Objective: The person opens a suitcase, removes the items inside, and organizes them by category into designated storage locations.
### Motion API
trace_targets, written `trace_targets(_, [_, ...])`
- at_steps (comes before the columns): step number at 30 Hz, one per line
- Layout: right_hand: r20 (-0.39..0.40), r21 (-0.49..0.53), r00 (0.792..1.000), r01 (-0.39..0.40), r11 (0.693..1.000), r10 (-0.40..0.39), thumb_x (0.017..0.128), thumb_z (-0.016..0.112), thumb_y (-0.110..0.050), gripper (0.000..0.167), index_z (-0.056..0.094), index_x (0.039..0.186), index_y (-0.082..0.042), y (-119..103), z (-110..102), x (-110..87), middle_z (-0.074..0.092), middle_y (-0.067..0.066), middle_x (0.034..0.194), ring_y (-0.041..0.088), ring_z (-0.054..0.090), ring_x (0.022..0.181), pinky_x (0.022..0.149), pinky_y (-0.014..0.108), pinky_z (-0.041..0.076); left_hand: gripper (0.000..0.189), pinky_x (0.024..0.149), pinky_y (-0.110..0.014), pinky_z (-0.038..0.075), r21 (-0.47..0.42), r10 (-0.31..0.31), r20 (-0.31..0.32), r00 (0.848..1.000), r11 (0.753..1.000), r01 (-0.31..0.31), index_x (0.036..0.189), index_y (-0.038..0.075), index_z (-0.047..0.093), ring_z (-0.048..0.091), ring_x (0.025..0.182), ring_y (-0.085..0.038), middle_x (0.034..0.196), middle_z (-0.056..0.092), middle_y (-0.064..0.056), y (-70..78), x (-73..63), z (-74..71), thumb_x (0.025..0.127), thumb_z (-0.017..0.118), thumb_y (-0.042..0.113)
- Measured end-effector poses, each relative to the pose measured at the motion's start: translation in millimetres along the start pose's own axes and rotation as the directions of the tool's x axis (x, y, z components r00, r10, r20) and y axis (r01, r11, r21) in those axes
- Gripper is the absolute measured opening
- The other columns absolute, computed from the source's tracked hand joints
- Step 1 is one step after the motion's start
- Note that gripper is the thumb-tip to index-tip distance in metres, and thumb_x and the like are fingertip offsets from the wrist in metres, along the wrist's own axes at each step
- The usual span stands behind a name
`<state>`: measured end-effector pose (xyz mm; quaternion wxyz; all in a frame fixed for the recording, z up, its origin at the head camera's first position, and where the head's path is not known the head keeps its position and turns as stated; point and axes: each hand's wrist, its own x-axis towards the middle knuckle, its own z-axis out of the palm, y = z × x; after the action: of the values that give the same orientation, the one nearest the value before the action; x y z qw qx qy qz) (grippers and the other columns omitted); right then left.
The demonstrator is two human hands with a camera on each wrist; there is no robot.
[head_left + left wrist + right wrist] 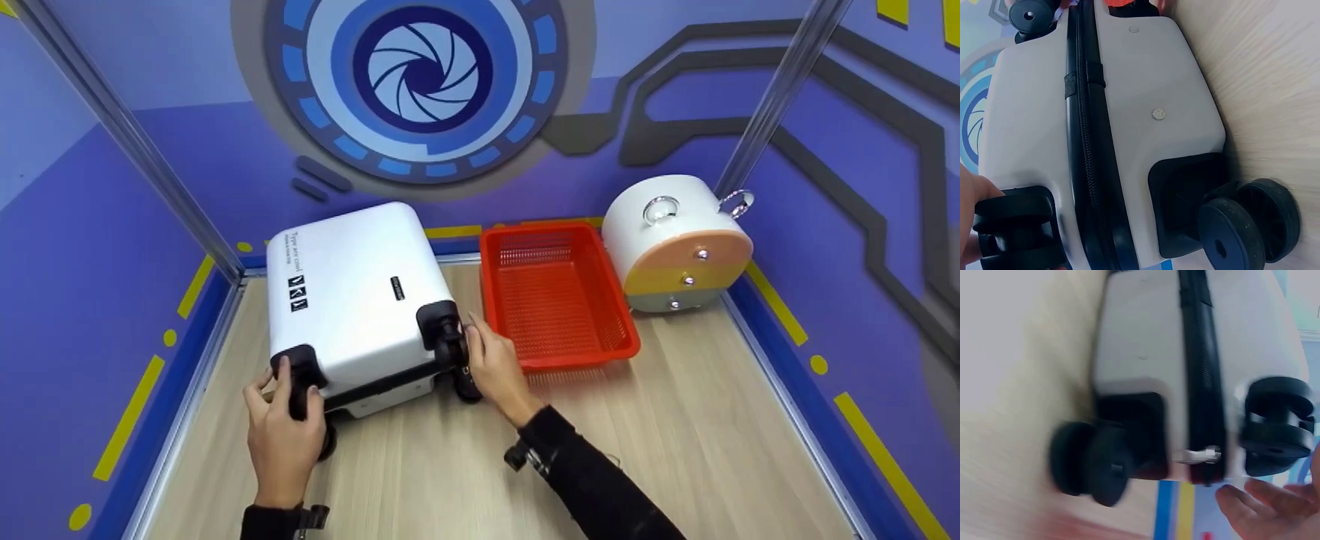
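Observation:
A white hard-shell suitcase [352, 277] lies flat, its wheeled end facing me. My left hand [285, 435] is at its near left corner, thumb and fingers around a black caster wheel [1013, 230]. At the near right corner is my right hand [496, 369], its fingers [1275, 498] loosely extended close beside the shell and another caster wheel [1278, 416]. A black zipper band [1088, 140] runs between the two shell halves. Down by the tabletop, a lower double wheel [1233, 233] sticks out. A metallic zipper pull [1199, 454] shows blurred in the right wrist view.
Right of the suitcase stands a red plastic basket [491, 300]. Beyond it is a rounded white box [660, 217] with coloured drawer fronts and ring handles. Blue-purple printed panels [187, 150] wall in the wooden tabletop [697, 420].

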<state>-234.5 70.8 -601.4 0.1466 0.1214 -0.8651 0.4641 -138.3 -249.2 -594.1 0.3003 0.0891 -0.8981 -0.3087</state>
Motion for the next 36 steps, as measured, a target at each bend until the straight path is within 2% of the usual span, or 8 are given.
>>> trace_targets(5, [-0.016,-0.101,1.000,-0.007,0.995,0.006,0.099,0.064,0.005,0.033,0.076,0.130,0.003,7.0,6.4,-21.8,0.083,0.021,0.116,0.036,0.082,0.107,0.093,0.047,0.067,0.064,0.084,-0.061,0.055,-0.030,-0.024,0.001,1.000,0.999,0.024,0.162,0.008,0.055,0.063,0.115,-0.044,0.149,0.049,-0.031,4.9,2.9,-3.3,0.103,0.076,0.019])
trace_targets(10, [0.015,-0.183,0.999,-0.027,0.983,0.030,0.093,0.077,-0.002,0.008,0.077,0.098,-0.008,2.9,15.8,-24.0,0.083,0.014,0.093,0.030,0.080,0.085,0.074,0.048,0.064,0.058,0.087,-0.064,0.055,-0.052,-0.057,-0.012,0.998,0.997,0.056,0.159,0.007,0.059,0.064,0.112,-0.049,0.146,0.050,-0.031,10.8,7.5,-5.0,0.104,0.074,0.019])
trace_targets(11, [0.011,-0.187,0.999,-0.044,0.981,0.047,0.092,0.078,-0.003,0.007,0.076,0.096,-0.009,3.0,18.0,-23.8,0.082,0.013,0.091,0.029,0.079,0.083,0.072,0.048,0.064,0.058,0.088,-0.065,0.055,-0.052,-0.061,-0.015,0.998,0.997,0.060,0.159,0.007,0.059,0.065,0.111,-0.050,0.145,0.051,-0.031,11.7,8.0,-4.5,0.105,0.074,0.020])
trace_targets(18, [-0.083,-0.174,0.990,-0.130,0.976,0.117,0.090,0.085,-0.004,0.022,0.078,0.111,-0.005,11.9,30.8,-25.2,0.084,0.019,0.096,0.038,0.083,0.089,0.077,0.051,0.066,0.056,0.081,-0.066,0.058,-0.036,-0.057,-0.031,0.998,0.998,0.056,0.158,0.007,0.060,0.067,0.106,-0.050,0.146,0.052,-0.032,12.1,6.0,-0.8,0.105,0.074,0.021])
trace_targets(23, [-0.039,-0.149,0.989,-0.145,0.978,0.141,0.091,0.082,-0.009,0.006,0.078,0.093,-0.005,16.4,30.7,-28.8,0.080,0.013,0.081,0.027,0.077,0.073,0.066,0.043,0.063,0.056,0.076,-0.064,0.058,-0.031,-0.048,-0.039,0.998,0.998,0.047,0.158,0.007,0.060,0.068,0.099,-0.048,0.146,0.052,-0.032,11.1,4.6,-1.9,0.106,0.073,0.021])
trace_targets(25, [-0.010,-0.157,0.988,-0.153,0.976,0.153,0.091,0.081,-0.012,0.008,0.077,0.085,-0.008,18.1,29.6,-31.4,0.075,0.007,0.072,0.019,0.068,0.063,0.059,0.037,0.058,0.056,0.074,-0.063,0.058,-0.023,-0.041,-0.036,0.999,0.999,0.040,0.158,0.007,0.060,0.068,0.094,-0.048,0.145,0.053,-0.032,11.3,4.5,-2.1,0.106,0.072,0.022])
trace_targets(29, [0.048,-0.208,0.992,-0.105,0.972,0.117,0.094,0.078,-0.015,0.018,0.075,0.077,-0.011,20.4,28.7,-37.1,0.071,0.002,0.065,0.012,0.057,0.058,0.055,0.032,0.052,0.055,0.074,-0.062,0.058,-0.029,-0.035,-0.043,0.998,0.999,0.034,0.156,0.007,0.062,0.068,0.092,-0.047,0.143,0.054,-0.032,10.5,5.1,-2.9,0.105,0.074,0.021])
trace_targets(36, [0.104,-0.304,0.994,0.050,0.951,-0.019,0.099,0.072,-0.016,0.032,0.068,0.067,-0.013,17.1,28.6,-39.0,0.073,0.007,0.067,0.021,0.066,0.058,0.056,0.043,0.057,0.057,0.076,-0.062,0.059,-0.040,-0.012,-0.042,0.999,0.999,0.010,0.157,0.006,0.060,0.070,0.093,-0.049,0.143,0.052,-0.033,9.2,5.9,-3.0,0.104,0.074,0.019])
